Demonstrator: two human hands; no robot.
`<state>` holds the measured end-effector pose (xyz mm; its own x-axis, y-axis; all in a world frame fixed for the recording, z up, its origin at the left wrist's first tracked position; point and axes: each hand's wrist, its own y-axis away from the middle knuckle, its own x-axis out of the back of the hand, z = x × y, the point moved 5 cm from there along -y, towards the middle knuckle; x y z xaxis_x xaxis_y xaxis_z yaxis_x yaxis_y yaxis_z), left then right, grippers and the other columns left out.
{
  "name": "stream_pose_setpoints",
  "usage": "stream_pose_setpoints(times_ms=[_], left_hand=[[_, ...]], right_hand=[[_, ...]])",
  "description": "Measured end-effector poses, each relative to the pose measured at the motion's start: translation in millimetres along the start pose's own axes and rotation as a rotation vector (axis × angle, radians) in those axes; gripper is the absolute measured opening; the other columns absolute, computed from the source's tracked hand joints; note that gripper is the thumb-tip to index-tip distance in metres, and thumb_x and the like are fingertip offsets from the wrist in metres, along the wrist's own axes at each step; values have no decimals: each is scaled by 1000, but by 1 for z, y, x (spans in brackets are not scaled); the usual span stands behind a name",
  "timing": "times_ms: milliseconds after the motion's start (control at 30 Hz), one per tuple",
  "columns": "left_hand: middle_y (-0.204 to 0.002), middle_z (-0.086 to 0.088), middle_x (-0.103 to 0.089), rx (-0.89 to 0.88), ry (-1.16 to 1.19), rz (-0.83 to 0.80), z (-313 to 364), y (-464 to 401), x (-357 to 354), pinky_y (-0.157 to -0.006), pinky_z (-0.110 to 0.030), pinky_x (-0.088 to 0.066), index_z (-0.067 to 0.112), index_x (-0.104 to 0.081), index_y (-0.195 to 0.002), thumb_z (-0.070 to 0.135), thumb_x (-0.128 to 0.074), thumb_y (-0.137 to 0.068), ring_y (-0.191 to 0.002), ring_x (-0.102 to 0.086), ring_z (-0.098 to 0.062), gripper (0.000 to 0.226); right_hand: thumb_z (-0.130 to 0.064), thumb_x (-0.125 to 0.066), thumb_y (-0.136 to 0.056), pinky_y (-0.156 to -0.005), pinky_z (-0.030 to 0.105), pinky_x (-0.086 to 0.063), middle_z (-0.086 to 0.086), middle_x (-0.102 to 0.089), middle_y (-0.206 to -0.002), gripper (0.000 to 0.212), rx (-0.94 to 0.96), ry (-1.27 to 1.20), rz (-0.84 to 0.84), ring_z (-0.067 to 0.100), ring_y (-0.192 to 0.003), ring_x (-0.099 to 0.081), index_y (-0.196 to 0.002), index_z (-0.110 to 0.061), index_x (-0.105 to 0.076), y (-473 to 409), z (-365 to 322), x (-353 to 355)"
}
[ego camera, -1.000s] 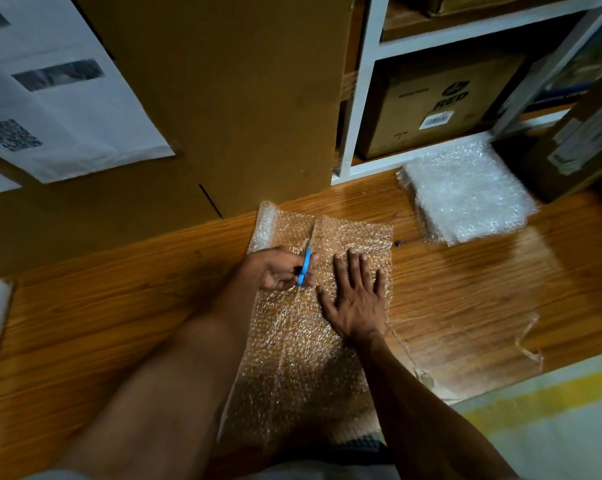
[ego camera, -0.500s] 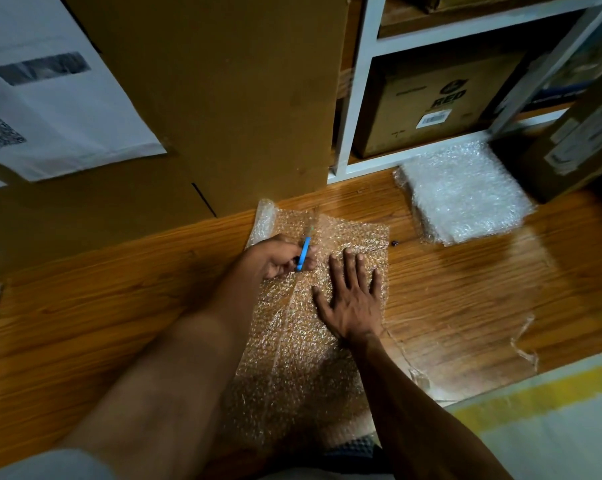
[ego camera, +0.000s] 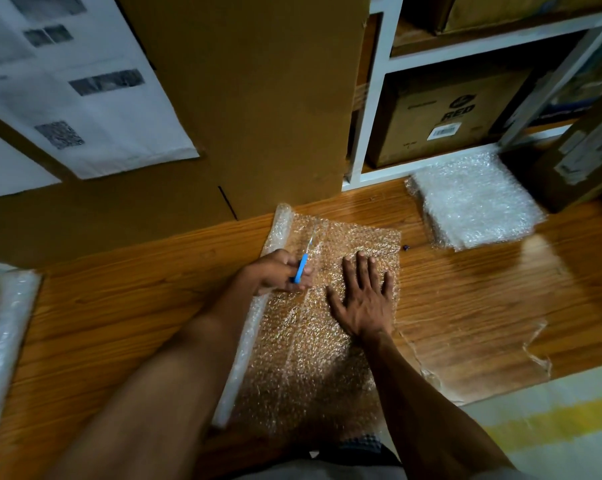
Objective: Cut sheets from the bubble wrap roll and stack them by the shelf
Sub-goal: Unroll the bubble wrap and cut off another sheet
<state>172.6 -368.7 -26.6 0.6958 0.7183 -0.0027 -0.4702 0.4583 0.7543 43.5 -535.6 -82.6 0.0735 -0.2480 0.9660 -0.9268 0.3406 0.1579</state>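
Left hand (ego camera: 278, 273) is clenched on cutter (ego camera: 301, 268), right hand (ego camera: 363, 299) laid flat on wrap (ego camera: 313, 341); blade should be run straight, sheet kept taut.

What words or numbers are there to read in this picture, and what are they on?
"RED": printed in black on the brown cardboard box inside the white shelf, under a round logo that is too blurred to read.
White barcode sticker on the same box: too small to read.
White printed paper sheets on the big cardboard panel: grey blocks and a square code, all blurred.
White label on the dark box at the right: unreadable.
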Motion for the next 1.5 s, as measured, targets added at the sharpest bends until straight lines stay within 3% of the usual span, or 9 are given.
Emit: stream_pose_setpoints(times_ms=[133, 267, 367, 500, 600, 833, 1033, 1233, 1500], left_hand=[[-134, -29, -57, 26, 6, -23, -24, 19, 13, -79, -32, -63, -9, -48, -133, -9, -54, -99, -110, -71, -33, 34], [-124, -25, -56, -22, -104, 101, -39, 33, 26, -77, -35, -65, -5, -57, -106, -6, -58, -99, -109, -69, -35, 8], [-120, -22, -66, -55, -320, 235, -54, 34, 40, -86, -48, -63, 5, -66, -99, 10, -74, -93, -105, -73, -31, 11], [-120, -14, -68, -59, -482, 407, -54, 48, 43, -64, -30, -61, 0, -64, -117, 21, -78, -91, -92, -69, -24, 37], [-105, -6, -70, -57, -666, 508, -50, 65, 42, -59, -20, -48, 3, -64, -114, 27, -89, -80, -88, -66, -20, 48], [-107, -14, -76, -46, -876, 762, -51, 83, 40, -70, -33, -56, 6, -75, -109, 13, -87, -79, -97, -74, -29, 33], [-112, -18, -73, -104, -1031, 859, -54, 88, 29, -78, -41, -59, 7, -74, -113, 7, -66, -93, -101, -72, -35, 21], [-110, -12, -74, -120, -1206, 866, -47, 97, 21, -76, -37, -59, 9, -73, -114, 10, -69, -94, -99, -72, -30, 21], [-117, -10, -72, -149, -1320, 826, -61, 94, 17, -84, -37, -56, 12, -74, -118, 13, -57, -98, -111, -68, -31, 26]], right_hand=[[-80, 1, -97, -127, 58, 7, 6, 19, -173, 86, 8, 15, -21, 25, -159, 23, -166, -30, 11, 1, 1, 1], [-80, 0, -97, -127, 58, 10, 5, 21, -173, 85, 38, -17, -40, 25, -158, 24, -166, -31, 12, 3, 1, 2], [-81, -5, -96, -126, 59, 12, 4, 22, -172, 86, 59, -60, -79, 24, -157, 26, -166, -33, 10, 0, 4, 1], [-80, -12, -94, -126, 60, 12, 5, 21, -172, 88, 59, -99, -126, 26, -158, 23, -167, -33, 6, 0, 3, 6], [-75, -20, -94, -127, 59, 10, 6, 15, -174, 89, 39, -138, -129, 26, -159, 18, -168, -29, -1, 8, 0, 9], [-72, -26, -94, -128, 57, 2, 5, 4, -176, 87, 56, -158, -63, 25, -161, 6, -168, -27, -14, 37, -9, 2], [-72, -29, -102, -128, 52, 5, 2, 5, -175, 80, 43, -155, -30, 23, -161, 6, -168, -29, -13, 54, -10, 4], [-72, -28, -104, -125, 43, 11, 2, -2, -176, 78, 21, -194, 0, 22, -161, 0, -166, -25, -20, 69, -10, 4], [-63, -31, -102, -130, 53, -14, 6, -17, -174, 74, 49, -243, 53, 28, -161, -14, -161, -19, -36, 95, -3, 8]])
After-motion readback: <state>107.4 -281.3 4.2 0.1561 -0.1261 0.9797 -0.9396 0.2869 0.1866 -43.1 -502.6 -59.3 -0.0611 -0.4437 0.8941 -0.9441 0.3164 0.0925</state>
